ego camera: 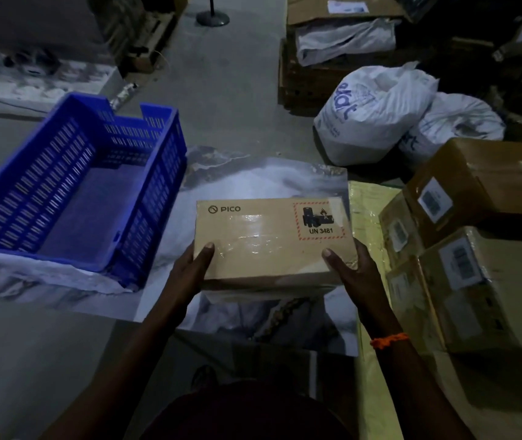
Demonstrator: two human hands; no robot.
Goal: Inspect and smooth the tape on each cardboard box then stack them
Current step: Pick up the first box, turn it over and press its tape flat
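Dim, bluish frame; glare on the box's tape (250,231), edges dark and warped.

A small brown box (272,249) is near the middle, flat side up. It says PICO at its 10 o'clock corner and has a red-edged sticker (320,225) reading UN 3481 at its 2 o'clock corner. Shiny clear tape (250,236), a bit wrinkly, runs across the top. The left hand (189,268) holds its 8 o'clock corner and the right hand (353,268) its 4 o'clock corner. At 3 o'clock, bigger brown boxes (488,281) are piled up.
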